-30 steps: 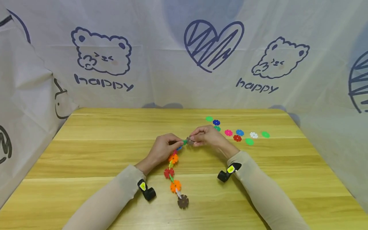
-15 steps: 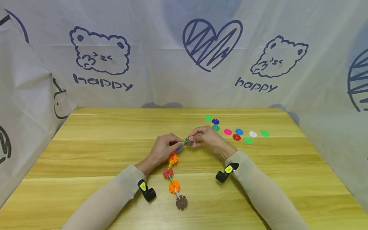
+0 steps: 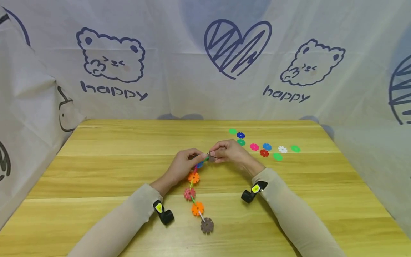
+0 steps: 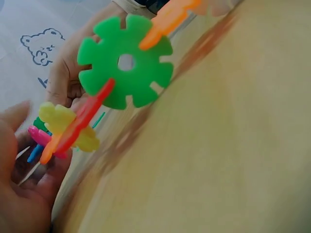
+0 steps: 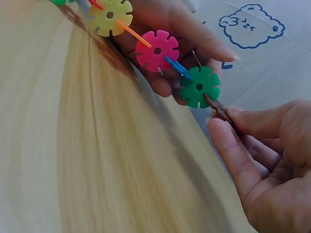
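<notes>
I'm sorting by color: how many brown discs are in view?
2: the first brown disc is at the near end of the chain; the right hand pinches the second brown disc. Others might be hidden.

My head camera looks forward and down across the table (image 3: 115, 175) from farther back. My tilted wrist cameras (image 3: 166, 216) face the disc chain (image 5: 148, 53) closely, sharing its yellow-to-blue stretch, apparently foreshortened in the left view.

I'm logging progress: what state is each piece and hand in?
Left hand: holding the chain
Right hand: pinching a brown disc
Chain: discs linked in a row
That brown disc: edge meeting the green disc, slotting depth unclear
Loose discs: unlinked, on the table
</notes>
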Demonstrator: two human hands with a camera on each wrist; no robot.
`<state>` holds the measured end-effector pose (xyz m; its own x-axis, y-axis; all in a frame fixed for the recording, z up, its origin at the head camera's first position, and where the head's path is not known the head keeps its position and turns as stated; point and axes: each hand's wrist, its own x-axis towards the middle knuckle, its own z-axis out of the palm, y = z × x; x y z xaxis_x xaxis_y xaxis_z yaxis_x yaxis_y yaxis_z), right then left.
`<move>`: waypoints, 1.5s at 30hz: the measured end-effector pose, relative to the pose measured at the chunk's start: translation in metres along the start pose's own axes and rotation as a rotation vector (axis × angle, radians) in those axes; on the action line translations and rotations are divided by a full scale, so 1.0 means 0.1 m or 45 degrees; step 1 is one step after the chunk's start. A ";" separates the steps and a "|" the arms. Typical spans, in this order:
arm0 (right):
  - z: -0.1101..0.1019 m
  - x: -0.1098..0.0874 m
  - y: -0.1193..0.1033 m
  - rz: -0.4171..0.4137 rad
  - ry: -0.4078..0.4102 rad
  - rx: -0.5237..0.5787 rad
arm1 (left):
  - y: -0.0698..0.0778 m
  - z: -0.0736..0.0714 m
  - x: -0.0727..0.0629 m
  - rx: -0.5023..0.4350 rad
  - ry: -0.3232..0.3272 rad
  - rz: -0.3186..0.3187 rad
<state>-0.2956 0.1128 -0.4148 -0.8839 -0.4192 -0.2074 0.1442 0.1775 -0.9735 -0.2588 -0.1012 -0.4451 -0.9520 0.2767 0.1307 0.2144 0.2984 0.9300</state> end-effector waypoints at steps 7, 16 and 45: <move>0.04 -0.01 -0.02 -0.038 -0.055 -0.034 | -0.02 -0.04 0.04 -0.254 -0.048 -0.165; 0.07 -0.02 -0.03 -0.076 -0.092 -0.123 | -0.03 -0.09 0.07 -0.248 -0.209 -0.177; -0.83 0.00 0.06 -0.178 0.453 -1.045 | -0.02 -0.09 0.07 -0.354 -0.269 -0.244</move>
<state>-0.3313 0.1878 -0.4127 -0.9745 -0.2087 0.0821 -0.2167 0.7819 -0.5845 -0.2680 -0.1083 -0.4424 -0.8971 0.4302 -0.1004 -0.0572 0.1121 0.9921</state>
